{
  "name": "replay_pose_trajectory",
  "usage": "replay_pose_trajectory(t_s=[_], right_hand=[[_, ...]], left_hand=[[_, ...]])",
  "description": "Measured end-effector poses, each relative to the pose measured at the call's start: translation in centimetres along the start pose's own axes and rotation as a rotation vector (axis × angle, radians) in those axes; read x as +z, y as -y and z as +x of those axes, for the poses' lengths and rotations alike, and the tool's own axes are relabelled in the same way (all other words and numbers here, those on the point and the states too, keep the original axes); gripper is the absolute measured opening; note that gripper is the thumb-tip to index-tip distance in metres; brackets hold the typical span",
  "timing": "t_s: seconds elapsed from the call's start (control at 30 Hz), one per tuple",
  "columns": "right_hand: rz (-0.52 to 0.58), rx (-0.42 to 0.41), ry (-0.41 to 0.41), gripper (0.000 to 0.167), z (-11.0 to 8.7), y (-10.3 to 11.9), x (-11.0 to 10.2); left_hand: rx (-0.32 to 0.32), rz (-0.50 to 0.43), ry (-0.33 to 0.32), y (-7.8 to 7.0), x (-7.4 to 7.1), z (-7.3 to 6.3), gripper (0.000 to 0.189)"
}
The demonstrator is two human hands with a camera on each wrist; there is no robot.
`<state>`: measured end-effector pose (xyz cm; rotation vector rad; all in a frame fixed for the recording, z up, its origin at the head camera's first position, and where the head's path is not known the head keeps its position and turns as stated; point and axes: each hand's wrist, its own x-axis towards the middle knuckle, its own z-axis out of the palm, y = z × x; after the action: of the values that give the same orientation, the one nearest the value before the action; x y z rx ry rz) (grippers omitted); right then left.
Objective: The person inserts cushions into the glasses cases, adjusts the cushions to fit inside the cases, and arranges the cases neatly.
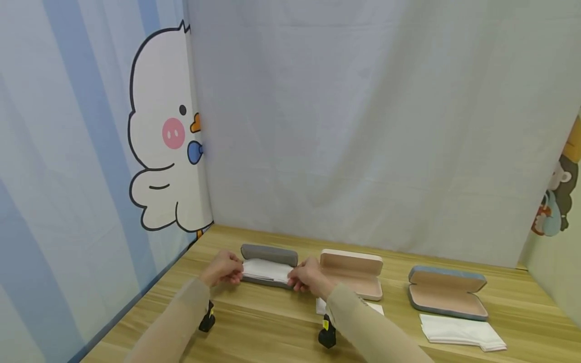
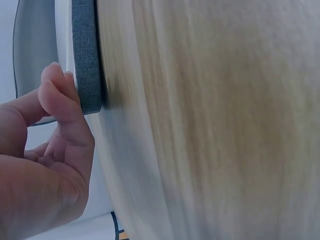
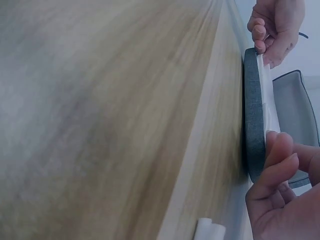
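Observation:
A grey glasses case (image 1: pixel 271 253) lies open at the back left of the table, its lid raised behind. Inside its base is a folded white cloth (image 1: pixel 265 269), level with the rim. My left hand (image 1: pixel 224 267) pinches the left end of this cloth between thumb and fingers, right at the case's rim. At the other end, my right hand (image 1: pixel 311 278) pinches the cloth in the same way. The right wrist view shows the cloth (image 3: pixel 270 102) stretched along the case's base (image 3: pixel 253 115) between both hands.
To the right stand an open cream glasses case (image 1: pixel 351 258) and an open blue one (image 1: pixel 447 276). One folded white cloth (image 1: pixel 463 333) lies before the blue case; another (image 1: pixel 378 307) is partly hidden by my right sleeve. A pale curtain (image 1: pixel 363 126) hangs behind the table.

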<state>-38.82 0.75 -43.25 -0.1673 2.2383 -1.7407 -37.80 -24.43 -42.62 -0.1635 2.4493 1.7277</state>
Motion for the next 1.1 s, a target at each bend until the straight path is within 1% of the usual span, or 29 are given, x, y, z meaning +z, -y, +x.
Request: replay_pose_trajectory(t_s=[0.13, 0.2, 0.37, 0.57, 0.67, 0.77, 0.87, 1.0, 1.1], right_hand=[[-0.021, -0.011, -0.008, 0.01, -0.1, 0.1, 0.1], [-0.037, -0.017, -0.018, 0.011, -0.1, 0.1, 0.2], [-0.086, -0.015, -0.058, 0.013, -0.1, 0.2, 0.4], [-0.119, -0.024, -0.088, 0.013, 0.0, 0.2, 0.6], [-0.127, -0.031, -0.096, 0.014, 0.0, 0.2, 0.7], [-0.145, -0.03, -0.105, 0.014, 0.1, 0.2, 0.7], [-0.167, -0.031, -0.114, 0.014, 0.0, 0.2, 0.9], [-0.199, -0.025, -0.134, 0.017, 0.1, 0.0, 1.0], [-0.223, -0.018, -0.153, 0.022, 0.3, -0.2, 1.1]], left_hand=[[0.006, 0.042, -0.022, 0.0, 0.3, 0.1, 0.009], [0.008, 0.07, -0.04, -0.1, 0.4, 0.0, 0.007], [0.032, 0.157, -0.09, -0.3, 0.8, -0.3, 0.013], [0.065, 0.26, -0.143, -0.2, 1.0, -0.1, 0.017], [0.082, 0.286, -0.157, 0.0, 0.9, 0.2, 0.019], [0.081, 0.302, -0.158, 0.2, 0.9, 0.4, 0.021], [0.04, 0.313, -0.15, 0.2, 0.8, 0.5, 0.02], [-0.032, 0.316, -0.129, 0.2, 0.7, 0.6, 0.015], [-0.068, 0.313, -0.11, 0.2, 0.6, 0.6, 0.021]])
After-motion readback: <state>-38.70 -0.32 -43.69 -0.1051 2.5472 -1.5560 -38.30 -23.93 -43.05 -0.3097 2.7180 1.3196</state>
